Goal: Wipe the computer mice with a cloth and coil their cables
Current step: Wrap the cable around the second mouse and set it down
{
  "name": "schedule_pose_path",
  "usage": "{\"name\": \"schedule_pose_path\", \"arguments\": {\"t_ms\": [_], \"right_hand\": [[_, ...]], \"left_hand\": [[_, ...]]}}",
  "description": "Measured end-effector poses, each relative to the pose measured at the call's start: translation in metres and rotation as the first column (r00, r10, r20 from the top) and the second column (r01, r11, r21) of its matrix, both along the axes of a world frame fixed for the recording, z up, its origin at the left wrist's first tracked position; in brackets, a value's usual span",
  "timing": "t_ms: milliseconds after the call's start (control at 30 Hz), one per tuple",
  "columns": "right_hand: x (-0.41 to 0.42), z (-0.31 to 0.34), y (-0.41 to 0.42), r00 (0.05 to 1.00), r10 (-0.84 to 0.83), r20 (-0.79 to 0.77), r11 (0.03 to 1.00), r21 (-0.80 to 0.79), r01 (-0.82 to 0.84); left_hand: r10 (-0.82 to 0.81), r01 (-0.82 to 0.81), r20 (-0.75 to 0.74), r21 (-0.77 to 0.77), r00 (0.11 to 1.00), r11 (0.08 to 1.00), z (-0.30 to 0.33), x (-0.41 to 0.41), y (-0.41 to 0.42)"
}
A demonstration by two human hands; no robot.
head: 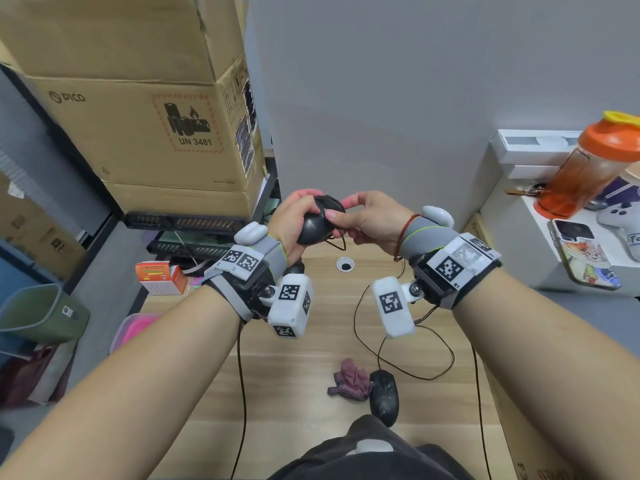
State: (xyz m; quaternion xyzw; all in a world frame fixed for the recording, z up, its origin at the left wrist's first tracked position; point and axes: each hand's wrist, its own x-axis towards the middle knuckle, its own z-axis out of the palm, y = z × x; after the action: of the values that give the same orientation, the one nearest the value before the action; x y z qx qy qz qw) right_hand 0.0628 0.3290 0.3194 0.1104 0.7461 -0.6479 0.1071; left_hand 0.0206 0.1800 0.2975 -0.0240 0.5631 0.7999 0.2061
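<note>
My left hand [292, 221] grips a black computer mouse [313, 228] held up above the far end of the wooden table [294, 358]. Its thin cable is wound around the mouse's top, and my right hand [367, 220] pinches that cable [330, 211] against the mouse. A short loop of cable hangs below the hands. A second black mouse [383, 396] lies on the table near me, its cable [415, 355] trailing in loose loops. A crumpled purple cloth [349, 379] lies just left of that mouse, touching it.
Big cardboard boxes [145, 109] stand at the back left over black equipment. A small orange box [162, 277] sits at the table's left edge, a green bin [41, 313] on the floor. On the right shelf stand an orange bottle [585, 174] and a phone [581, 252]. A cable hole [345, 264] pierces the table.
</note>
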Motion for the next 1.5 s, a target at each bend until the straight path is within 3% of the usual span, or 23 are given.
{"name": "schedule_pose_path", "arguments": {"t_ms": [133, 300, 433, 600, 733, 833, 967, 1133, 1333, 1500], "right_hand": [[-0.002, -0.005, 0.003, 1.000, -0.019, -0.023, 0.996, 0.085, 0.020], [-0.007, -0.011, 0.005, 0.983, -0.070, -0.171, 0.892, 0.430, 0.139], [-0.007, -0.014, 0.000, 0.951, -0.052, -0.304, 0.826, 0.523, 0.212], [-0.006, -0.012, -0.001, 0.953, -0.003, -0.302, 0.779, 0.597, 0.192], [-0.005, -0.008, 0.004, 0.979, 0.053, -0.196, 0.878, 0.477, 0.048], [-0.007, -0.009, 0.006, 0.985, 0.021, -0.172, 0.912, 0.406, 0.051], [-0.010, -0.012, 0.003, 0.975, -0.100, -0.199, 0.904, 0.392, 0.173], [-0.006, -0.013, 0.007, 0.960, -0.035, -0.277, 0.873, 0.459, 0.165], [-0.006, -0.013, 0.013, 0.987, 0.027, -0.160, 0.994, 0.111, -0.009], [-0.007, -0.012, 0.025, 0.989, -0.028, -0.144, 0.997, 0.073, 0.039]], "left_hand": [[-0.013, 0.011, -0.051, -0.050, 0.999, 0.999, -0.004, 0.003, 0.000], [-0.064, 0.062, -0.032, -0.061, 0.997, 0.996, -0.003, 0.004, 0.003], [-0.172, 0.160, -0.074, -0.146, 0.982, 0.976, -0.007, 0.010, -0.001], [-0.184, 0.160, -0.119, -0.184, 0.976, 0.970, -0.012, 0.011, -0.001], [-0.150, 0.110, -0.167, -0.229, 0.974, 0.967, -0.016, 0.005, -0.004], [-0.178, 0.124, -0.201, -0.258, 0.963, 0.958, -0.018, 0.004, -0.004], [-0.205, 0.122, -0.261, -0.302, 0.943, 0.945, -0.017, 0.005, -0.003], [-0.213, 0.151, -0.229, -0.258, 0.950, 0.954, -0.017, 0.004, -0.006], [-0.216, 0.169, -0.193, -0.236, 0.957, 0.957, -0.015, 0.003, -0.009], [-0.370, 0.322, -0.147, -0.271, 0.917, 0.907, -0.011, 0.008, -0.011]]}}
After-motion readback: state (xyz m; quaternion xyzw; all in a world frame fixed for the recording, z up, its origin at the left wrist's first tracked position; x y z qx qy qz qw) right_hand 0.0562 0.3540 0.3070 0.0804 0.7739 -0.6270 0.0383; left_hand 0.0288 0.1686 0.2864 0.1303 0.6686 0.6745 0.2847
